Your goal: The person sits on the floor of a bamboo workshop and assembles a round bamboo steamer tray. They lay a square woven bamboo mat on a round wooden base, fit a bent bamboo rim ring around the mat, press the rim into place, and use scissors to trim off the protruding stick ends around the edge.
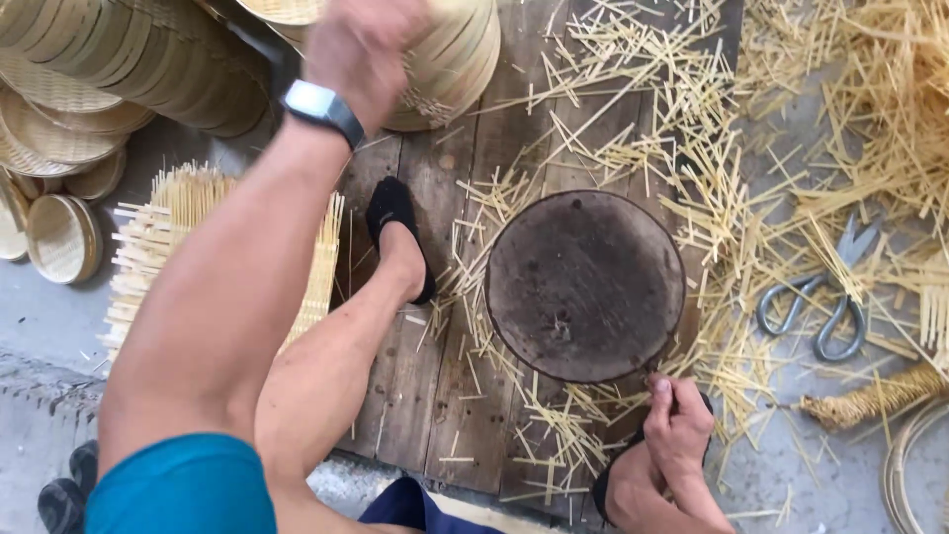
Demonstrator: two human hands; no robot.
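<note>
My left hand (pixel 361 44), blurred and with a watch on its wrist, reaches up onto a stack of round bamboo steamer rings (pixel 455 59) at the top; its fingers are hidden. My right hand (pixel 680 423) rests low with curled fingers by the near rim of a dark round wooden block (pixel 583 287), touching my black shoe; nothing shows in its grasp. The block lies on wooden planks (pixel 445 396) strewn with thin bamboo slivers (pixel 692 129).
My left foot in a black shoe (pixel 395 222) stands on the planks. Metal scissors (pixel 820 307) lie among the slivers at right, above a braided straw bundle (pixel 870 399). Woven slat mats (pixel 173 222), more ring stacks (pixel 129 49) and small lids (pixel 59 237) are at left.
</note>
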